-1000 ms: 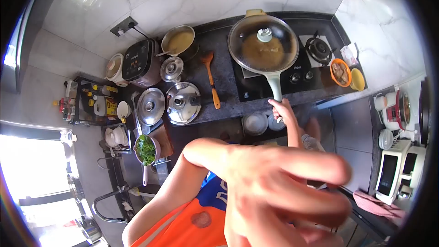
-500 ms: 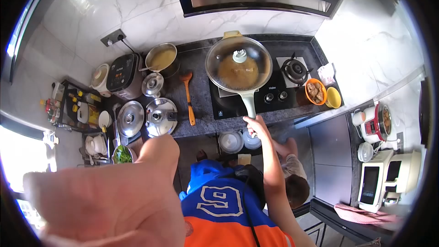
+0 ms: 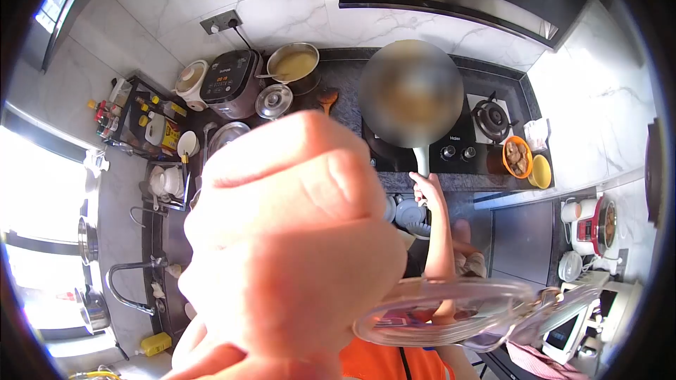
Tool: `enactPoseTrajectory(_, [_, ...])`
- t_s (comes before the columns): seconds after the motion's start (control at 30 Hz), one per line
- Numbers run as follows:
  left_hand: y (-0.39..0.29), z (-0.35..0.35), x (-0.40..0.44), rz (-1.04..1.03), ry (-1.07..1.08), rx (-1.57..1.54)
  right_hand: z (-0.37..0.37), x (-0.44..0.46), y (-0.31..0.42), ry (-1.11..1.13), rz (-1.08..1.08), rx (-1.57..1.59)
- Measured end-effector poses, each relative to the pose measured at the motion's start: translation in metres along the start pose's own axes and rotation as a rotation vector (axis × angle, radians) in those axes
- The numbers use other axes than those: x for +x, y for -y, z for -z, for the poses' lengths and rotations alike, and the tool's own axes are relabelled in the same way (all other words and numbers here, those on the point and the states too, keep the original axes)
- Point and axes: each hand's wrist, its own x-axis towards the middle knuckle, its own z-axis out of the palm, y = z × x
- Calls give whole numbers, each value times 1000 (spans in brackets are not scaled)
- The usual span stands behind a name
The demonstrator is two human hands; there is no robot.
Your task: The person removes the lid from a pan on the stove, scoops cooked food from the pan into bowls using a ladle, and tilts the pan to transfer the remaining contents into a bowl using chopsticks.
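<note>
Large and close to the camera, my left hand [image 3: 296, 239] is a closed fist that hides much of the counter. Beside it, clear-rimmed eyeglasses [image 3: 451, 309] show at the lower right; the fist appears to hold them, though the contact is partly hidden. My right hand [image 3: 427, 190] is wrapped around the pale handle [image 3: 421, 160] of a frying pan [image 3: 412, 95] on the black stove. The pan's round top is blurred, with something brownish inside. A wooden spatula [image 3: 327, 98] lies left of the stove, mostly covered by my fist.
A rice cooker [image 3: 231, 84], a pot [image 3: 293, 63] of yellowish liquid and a metal lid [image 3: 274, 101] stand at left. An orange bowl [image 3: 517, 157] of meat chunks and a yellow bowl [image 3: 540, 172] sit right. The sink faucet [image 3: 130, 278] is lower left. Another person is partly visible below.
My left hand has moved right and curled into a fist near the camera, and the eyeglasses have come into view. The view has shifted left. My right hand stays on the pan handle.
</note>
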Motion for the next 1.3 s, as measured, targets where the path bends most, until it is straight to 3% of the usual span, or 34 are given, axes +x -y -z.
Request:
enactPoseTrajectory(0.1, [-4,-1,-7,28,-5,-366,2,0,-1,26,5,23])
enactPoseTrajectory(0.2, [-39,56,-6,310,256,-358,0,1,-4,18,43,23])
enactPoseTrajectory(0.23, [-61,92,-3,332,658,360,1,2,-6,2,37,8])
enactPoseTrajectory(0.3, [-68,97,12,298,1042,1083,1,1,-5,-19,49,-35])
enactPoseTrajectory(0.37, [-65,73,24,188,1082,1092,2,1,-7,-13,43,-22])
enactPoseTrajectory(0.47, [-61,86,21,-114,1285,1641,1,4,-6,19,48,-13])
enactPoseTrajectory(0.5, [-46,93,20,-9,1141,1213,1,5,-6,17,45,-17])
enactPoseTrajectory(0.6, [-44,61,26,-390,947,1071,1,2,-4,11,25,-7])
enactPoseTrajectory(0.63, [-56,61,22,-343,1020,1339,0,1,-3,11,28,0])
enactPoseTrajectory(0.8, [-43,67,4,-66,535,635,0,-3,-1,2,15,4])
enactPoseTrajectory(0.93, [-32,59,-4,-1,226,144,1,-2,-1,21,32,-11])
enactPoseTrajectory(1.3, [-11,33,-7,-52,-20,-299,4,2,-8,24,3,35])
